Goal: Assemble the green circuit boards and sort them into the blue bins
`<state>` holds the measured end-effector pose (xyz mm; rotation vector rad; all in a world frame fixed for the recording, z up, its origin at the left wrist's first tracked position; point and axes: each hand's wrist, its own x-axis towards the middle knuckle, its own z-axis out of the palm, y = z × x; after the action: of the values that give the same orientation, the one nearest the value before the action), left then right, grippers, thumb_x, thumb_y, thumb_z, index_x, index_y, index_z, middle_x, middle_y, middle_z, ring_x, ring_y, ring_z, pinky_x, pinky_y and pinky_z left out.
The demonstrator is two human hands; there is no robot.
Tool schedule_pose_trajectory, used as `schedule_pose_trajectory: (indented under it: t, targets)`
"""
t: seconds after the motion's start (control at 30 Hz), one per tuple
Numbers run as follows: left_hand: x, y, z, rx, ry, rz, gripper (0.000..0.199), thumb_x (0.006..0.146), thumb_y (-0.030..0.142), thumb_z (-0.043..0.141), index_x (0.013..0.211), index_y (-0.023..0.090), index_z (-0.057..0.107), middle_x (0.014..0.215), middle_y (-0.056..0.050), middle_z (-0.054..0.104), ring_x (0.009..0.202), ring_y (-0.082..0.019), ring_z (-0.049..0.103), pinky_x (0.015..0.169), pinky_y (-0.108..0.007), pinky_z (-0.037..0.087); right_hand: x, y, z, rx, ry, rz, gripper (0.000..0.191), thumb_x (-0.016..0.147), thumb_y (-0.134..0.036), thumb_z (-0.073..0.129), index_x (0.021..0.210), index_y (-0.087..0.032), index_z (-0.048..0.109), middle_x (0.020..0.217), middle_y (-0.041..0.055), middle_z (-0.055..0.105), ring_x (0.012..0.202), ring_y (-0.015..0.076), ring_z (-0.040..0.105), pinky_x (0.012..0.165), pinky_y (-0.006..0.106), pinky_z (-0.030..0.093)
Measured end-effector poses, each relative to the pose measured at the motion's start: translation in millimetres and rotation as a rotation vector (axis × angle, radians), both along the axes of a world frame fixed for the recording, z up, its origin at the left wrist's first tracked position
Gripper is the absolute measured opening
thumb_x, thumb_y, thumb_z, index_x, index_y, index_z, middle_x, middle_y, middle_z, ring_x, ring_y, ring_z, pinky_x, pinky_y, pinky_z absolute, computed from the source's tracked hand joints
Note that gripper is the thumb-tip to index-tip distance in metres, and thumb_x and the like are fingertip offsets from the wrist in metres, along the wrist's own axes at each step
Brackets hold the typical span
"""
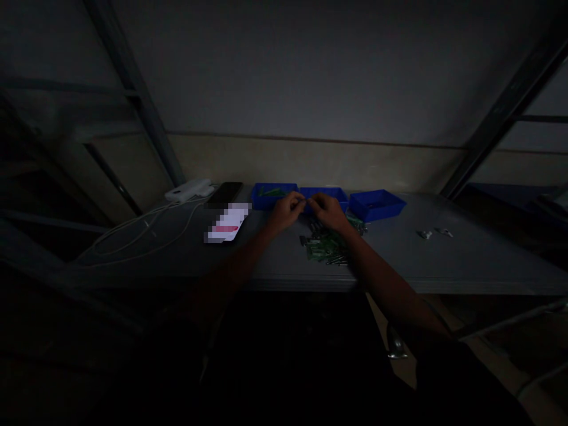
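Note:
My left hand (285,212) and my right hand (329,211) meet in front of the blue bins, fingertips pinched close together. A small item seems to sit between them, too small and dark to name. Below my right hand lies a loose pile (327,245) of green pieces and thin metal parts, perhaps screws. Behind my left hand stands a blue bin (256,196) with green pieces inside. The middle blue bin (341,197) is partly covered by my hands. To the right is a third blue bin (377,212), its inside too dark to make out.
On the left of the grey table (275,269) lie a lit phone (228,223), a dark flat device (225,193) and a white power strip (189,190) with trailing cables. Small shiny parts (425,235) rest on the right. Metal uprights (153,112) flank the table, with a wall behind.

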<state>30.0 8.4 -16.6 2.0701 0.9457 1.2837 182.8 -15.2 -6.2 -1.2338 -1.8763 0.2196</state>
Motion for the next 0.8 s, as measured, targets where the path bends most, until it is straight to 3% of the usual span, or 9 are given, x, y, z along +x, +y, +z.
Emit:
schedule_pose_trajectory:
  t: [0.1, 0.2, 0.37, 0.47, 0.7, 0.8]
  targets:
    - [-0.8, 1.6, 0.6, -0.010, 0.012, 0.021, 0.017, 0.083, 0.029, 0.045, 0.080, 0.016, 0.054, 0.064, 0.001, 0.056, 0.062, -0.012, 0.054, 0.060, -0.023, 0.040, -0.7, -1.5, -0.1, 0.024, 0.016, 0.019, 0.033, 0.081, -0.042, 0.047, 0.095, -0.014, 0.056, 0.057, -0.0024, 0.050, 0.054, 0.0123, 0.044, 0.053, 0.023, 0.032]
    - [-0.9, 2.0, 1.2, 0.002, 0.039, 0.045, 0.024, 0.085, 0.032, 0.042, 0.071, 0.016, 0.053, 0.060, 0.001, 0.055, 0.059, -0.011, 0.053, 0.059, -0.022, 0.039, -0.6, -0.9, -0.4, 0.044, 0.000, 0.025, 0.031, 0.081, -0.042, 0.047, 0.091, -0.014, 0.056, 0.058, -0.0012, 0.052, 0.054, 0.0129, 0.045, 0.054, 0.024, 0.033]
    - [0.7, 1.5, 0.7, -0.015, -0.058, -0.005, 0.017, 0.081, 0.029, 0.050, 0.091, 0.016, 0.054, 0.061, 0.003, 0.056, 0.062, -0.011, 0.056, 0.058, -0.021, 0.041, 0.7, 1.0, -0.5, 0.049, 0.007, -0.004, 0.030, 0.085, -0.039, 0.040, 0.078, -0.015, 0.057, 0.068, 0.0034, 0.058, 0.062, 0.0141, 0.050, 0.058, 0.025, 0.035]
    - [0.5, 2.1, 0.5, 0.003, -0.071, -0.013, 0.017, 0.079, 0.028, 0.054, 0.091, 0.017, 0.054, 0.059, 0.003, 0.055, 0.062, -0.011, 0.057, 0.059, -0.021, 0.042, 0.8, 0.9, -0.3, 0.028, 0.015, -0.013, 0.030, 0.084, -0.038, 0.040, 0.076, -0.014, 0.057, 0.069, 0.0039, 0.059, 0.062, 0.0141, 0.050, 0.059, 0.025, 0.035]
    - [-0.6, 6.1, 0.8, -0.052, -0.153, 0.009, 0.011, 0.080, 0.026, 0.052, 0.084, 0.016, 0.054, 0.064, 0.002, 0.057, 0.059, -0.010, 0.055, 0.055, -0.020, 0.041, -0.9, 0.8, -0.9, 0.034, 0.064, 0.015, 0.032, 0.078, -0.036, 0.051, 0.099, -0.013, 0.058, 0.059, -0.0011, 0.052, 0.056, 0.0133, 0.047, 0.056, 0.025, 0.035]
    - [0.0, 6.8, 0.7, -0.058, -0.177, -0.001, 0.011, 0.081, 0.026, 0.051, 0.081, 0.016, 0.053, 0.063, 0.002, 0.056, 0.058, -0.009, 0.055, 0.056, -0.020, 0.042, -0.7, 0.0, 0.1, 0.058, 0.085, 0.032, 0.031, 0.079, -0.037, 0.050, 0.098, -0.014, 0.057, 0.060, -0.0005, 0.053, 0.058, 0.0140, 0.048, 0.057, 0.025, 0.037]
